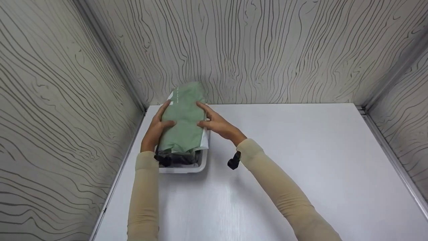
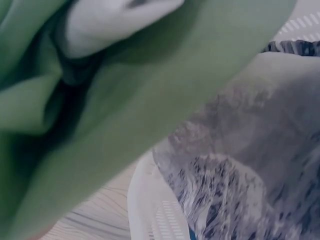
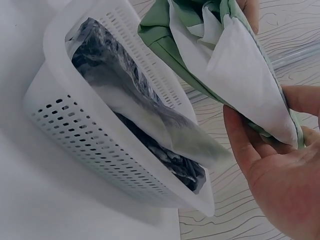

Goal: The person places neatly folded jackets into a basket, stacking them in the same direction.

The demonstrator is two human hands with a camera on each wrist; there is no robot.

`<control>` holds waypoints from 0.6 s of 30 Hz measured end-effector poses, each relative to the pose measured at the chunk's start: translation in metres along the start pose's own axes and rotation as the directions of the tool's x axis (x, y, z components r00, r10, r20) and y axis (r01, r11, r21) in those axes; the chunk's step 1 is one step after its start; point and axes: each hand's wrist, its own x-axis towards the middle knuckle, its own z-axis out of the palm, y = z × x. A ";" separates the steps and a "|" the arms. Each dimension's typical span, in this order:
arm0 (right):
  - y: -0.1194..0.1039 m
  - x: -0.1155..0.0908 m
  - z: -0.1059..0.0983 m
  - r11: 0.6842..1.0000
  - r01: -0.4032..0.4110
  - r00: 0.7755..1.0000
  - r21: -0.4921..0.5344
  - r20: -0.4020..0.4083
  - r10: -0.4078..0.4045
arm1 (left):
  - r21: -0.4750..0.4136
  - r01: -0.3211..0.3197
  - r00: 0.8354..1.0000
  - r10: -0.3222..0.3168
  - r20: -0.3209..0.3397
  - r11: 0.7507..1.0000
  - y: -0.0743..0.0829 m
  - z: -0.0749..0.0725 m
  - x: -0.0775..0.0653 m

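Observation:
Both hands hold a folded green cloth (image 1: 184,124) with a white inner side (image 3: 245,75) and small white print near its far left edge. My left hand (image 1: 154,130) grips its left side, and my right hand (image 1: 220,125) pinches the right side between thumb and fingers. Beneath the cloth stands a white perforated basket (image 3: 85,135). Inside the basket lie dark, patterned, crumpled pieces (image 3: 107,57) that look like fabric or plastic; their kind cannot be told. In the left wrist view the green cloth (image 2: 150,100) covers most of the left hand.
The basket stands at the far left of a white table (image 1: 284,167), close to the left wall (image 1: 67,117) and back wall (image 1: 250,50), both with a wood-line pattern. Black wrist cameras (image 1: 234,160) stick out from the sleeves.

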 end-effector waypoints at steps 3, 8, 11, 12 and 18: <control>-0.001 0.002 0.004 1.000 -0.004 1.000 0.001 -0.008 0.004 | -0.006 -0.006 1.000 0.006 0.006 1.000 0.000 -0.004 0.000; -0.002 0.007 0.012 0.999 -0.008 1.000 -0.032 -0.010 0.008 | -0.003 0.004 1.000 -0.004 -0.012 1.000 -0.003 -0.012 -0.002; -0.001 0.011 0.017 0.998 0.002 1.000 -0.056 -0.007 -0.002 | 0.012 0.024 0.999 -0.024 -0.025 1.000 -0.004 -0.017 -0.003; -0.001 0.011 0.019 0.998 0.003 1.000 -0.062 -0.007 -0.004 | 0.014 0.030 0.999 -0.030 -0.028 0.999 -0.004 -0.018 -0.004; 0.003 0.015 0.030 0.996 -0.008 1.000 -0.087 -0.026 0.006 | 0.053 0.046 0.998 -0.044 -0.053 0.998 -0.004 -0.024 -0.007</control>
